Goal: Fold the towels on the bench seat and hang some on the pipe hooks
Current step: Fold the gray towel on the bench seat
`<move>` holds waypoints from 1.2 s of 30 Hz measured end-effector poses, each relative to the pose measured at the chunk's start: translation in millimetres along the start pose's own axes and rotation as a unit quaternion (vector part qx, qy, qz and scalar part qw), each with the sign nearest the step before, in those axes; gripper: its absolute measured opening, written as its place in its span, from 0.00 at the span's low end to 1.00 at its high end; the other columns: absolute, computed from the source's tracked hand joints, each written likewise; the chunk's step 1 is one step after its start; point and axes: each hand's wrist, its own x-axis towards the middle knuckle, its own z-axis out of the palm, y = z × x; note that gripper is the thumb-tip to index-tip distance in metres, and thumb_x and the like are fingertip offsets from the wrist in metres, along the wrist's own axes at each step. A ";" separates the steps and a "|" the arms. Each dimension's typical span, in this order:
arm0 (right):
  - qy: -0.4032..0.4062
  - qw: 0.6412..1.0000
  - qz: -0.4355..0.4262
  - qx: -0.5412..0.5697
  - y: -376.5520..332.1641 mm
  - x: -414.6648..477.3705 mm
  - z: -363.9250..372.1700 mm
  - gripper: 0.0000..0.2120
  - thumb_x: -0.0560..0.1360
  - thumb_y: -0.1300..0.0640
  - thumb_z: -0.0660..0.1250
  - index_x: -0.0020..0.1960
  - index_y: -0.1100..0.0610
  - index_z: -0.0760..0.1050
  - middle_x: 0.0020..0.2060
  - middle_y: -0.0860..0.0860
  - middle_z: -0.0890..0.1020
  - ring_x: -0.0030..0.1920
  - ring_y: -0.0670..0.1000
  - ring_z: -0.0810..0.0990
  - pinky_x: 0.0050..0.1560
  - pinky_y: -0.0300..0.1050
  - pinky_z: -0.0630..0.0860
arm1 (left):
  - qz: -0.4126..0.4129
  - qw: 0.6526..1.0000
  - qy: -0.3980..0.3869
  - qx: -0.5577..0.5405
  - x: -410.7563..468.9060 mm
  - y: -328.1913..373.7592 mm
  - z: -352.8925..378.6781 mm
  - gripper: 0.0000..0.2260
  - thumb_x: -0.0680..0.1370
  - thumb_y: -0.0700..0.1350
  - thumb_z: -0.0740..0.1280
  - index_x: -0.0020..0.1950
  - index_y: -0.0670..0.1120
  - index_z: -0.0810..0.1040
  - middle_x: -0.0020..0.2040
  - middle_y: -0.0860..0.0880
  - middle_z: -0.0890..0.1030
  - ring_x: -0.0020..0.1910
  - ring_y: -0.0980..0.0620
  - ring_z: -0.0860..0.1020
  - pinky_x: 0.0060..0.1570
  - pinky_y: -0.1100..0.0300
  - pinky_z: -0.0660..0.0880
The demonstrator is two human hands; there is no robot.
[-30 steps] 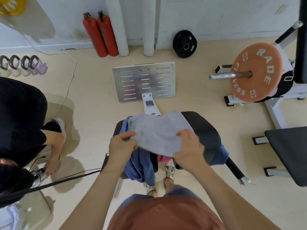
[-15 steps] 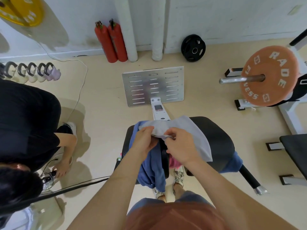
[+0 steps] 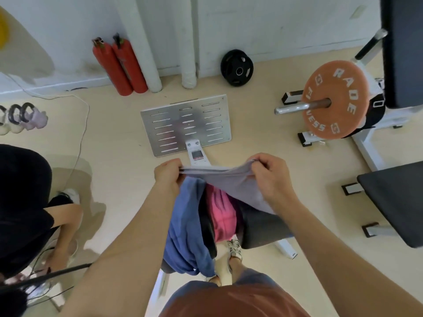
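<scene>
Grey towel (image 3: 231, 179): mid-fold, left grip (image 3: 168, 177) and right grip (image 3: 272, 177) pinching its edge. Blue towel (image 3: 185, 225), pink towel (image 3: 220, 216): seemingly unfolded on counter (image 3: 258, 225).

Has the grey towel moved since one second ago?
Yes. The grey towel has been lifted up from the black seat; left hand and right hand pinch its edge.

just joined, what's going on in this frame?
A person stands over the seat with a grey towel pulled taut between both hands: the left hand pinches one end and the right hand grips the other. A blue towel hangs over the seat's left edge, with a pink towel beside it under the grey one. No towel shows on the pipes at the wall. A second person crouches at the left.
</scene>
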 end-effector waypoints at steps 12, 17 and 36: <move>0.010 0.996 -0.089 -0.010 -1.0 34.8 -38.9 0.14 0.74 0.69 0.61 0.38 0.52 0.77 0.38 0.45 0.78 0.42 0.41 0.76 0.48 0.30 0.70 | 0.168 0.985 -0.034 0.013 -76.2 41.5 -49.6 0.10 0.72 0.32 0.68 0.44 0.47 0.79 0.42 0.46 0.79 0.38 0.50 0.77 0.33 0.62 0.76; -0.077 0.977 -0.022 -0.200 90.1 5.1 -40.7 0.12 0.72 0.69 0.62 0.40 0.54 0.78 0.42 0.50 0.80 0.48 0.52 0.77 0.49 0.40 0.67 | 0.123 0.954 -0.025 0.271 -76.3 -57.1 -90.0 0.05 0.70 0.35 0.72 0.41 0.45 0.82 0.39 0.47 0.81 0.39 0.46 0.80 0.43 0.58 0.80; -0.230 0.706 -0.207 -0.637 132.7 -23.6 -31.0 0.17 0.57 0.47 0.79 0.32 0.55 0.75 0.30 0.52 0.76 0.35 0.54 0.76 0.35 0.50 0.72 | 0.466 0.590 -0.055 0.657 -53.2 -95.8 -125.6 0.13 0.76 0.47 0.59 0.40 0.46 0.82 0.46 0.50 0.80 0.42 0.45 0.73 0.37 0.53 0.75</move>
